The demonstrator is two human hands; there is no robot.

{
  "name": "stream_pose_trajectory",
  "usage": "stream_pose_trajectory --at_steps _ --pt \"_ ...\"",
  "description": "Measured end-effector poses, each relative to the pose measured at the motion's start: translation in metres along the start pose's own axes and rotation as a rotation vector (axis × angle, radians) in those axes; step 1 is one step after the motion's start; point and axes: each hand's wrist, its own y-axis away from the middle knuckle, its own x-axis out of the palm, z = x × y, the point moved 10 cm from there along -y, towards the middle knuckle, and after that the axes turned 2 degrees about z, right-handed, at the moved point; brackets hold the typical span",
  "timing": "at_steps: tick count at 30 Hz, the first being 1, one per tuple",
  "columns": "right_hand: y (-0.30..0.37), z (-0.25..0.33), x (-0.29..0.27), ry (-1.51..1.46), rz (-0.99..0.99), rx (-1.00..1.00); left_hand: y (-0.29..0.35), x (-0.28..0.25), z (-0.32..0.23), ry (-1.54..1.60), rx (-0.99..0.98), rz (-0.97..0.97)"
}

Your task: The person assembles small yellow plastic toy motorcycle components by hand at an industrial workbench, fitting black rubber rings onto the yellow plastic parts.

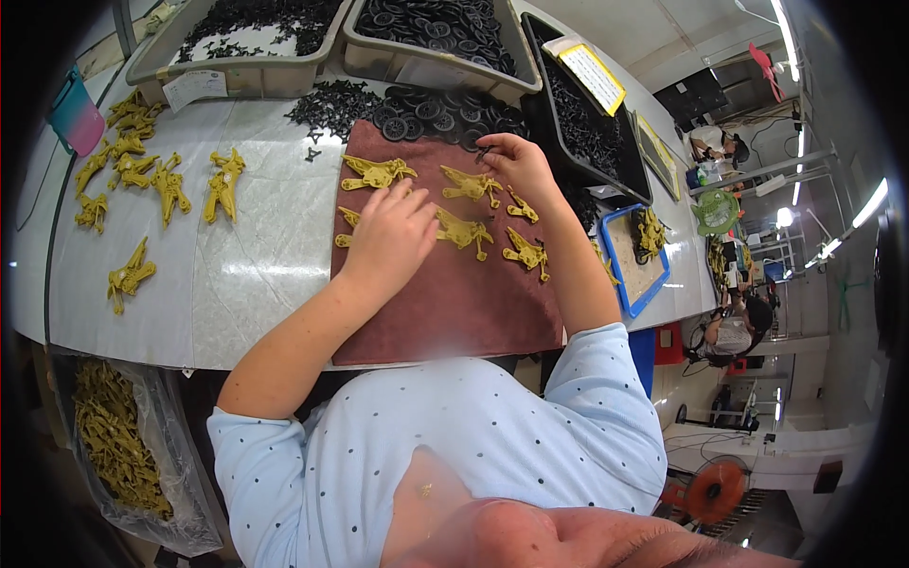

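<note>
A brownish-red cloth [445,322] lies before me with several yellow toy-like plastic frame parts in rows. My left hand [393,229] rests over the middle of these rows, fingers bent and slightly apart. Its fingertips reach a yellow part [379,172] above, and another yellow part [461,230] shows beside it; what lies under the palm is hidden. At the cloth's far right edge, my right hand [519,168] pinches a small black piece [482,153] between thumb and fingers. This is beside a heap of black spoked wheels [440,114]. Below it lies a yellow part [471,184].
Grey bins of small black parts [222,83] and wheels [426,71] stand behind, a black bin [568,142] at right. Loose yellow parts [170,189] lie left near a teal-pink container [76,114]. A blue-rimmed tray [651,295] sits right; a bagged crate [180,473] is below left.
</note>
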Motion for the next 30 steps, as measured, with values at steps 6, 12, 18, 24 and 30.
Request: stream_pose_trajectory --at_steps 6,12,18,24,30 --pt "0.002 0.009 -0.027 0.542 -0.239 -0.274 -0.023 0.063 -0.032 -0.104 0.077 0.312" --pt "0.005 -0.016 -0.014 0.177 -0.059 0.076 -0.039 0.117 -0.037 -0.15 0.042 0.397" --pt "0.0 -0.031 -0.021 0.333 -0.102 -0.011 -0.038 0.136 -0.04 -0.244 0.054 0.505" --pt "-0.005 -0.045 -0.012 0.277 -0.071 -0.006 -0.046 0.135 -0.028 -0.137 -0.065 0.627" --pt "-0.009 -0.037 -0.02 0.311 -0.134 -0.051 -0.044 0.132 -0.029 -0.151 -0.024 0.533"
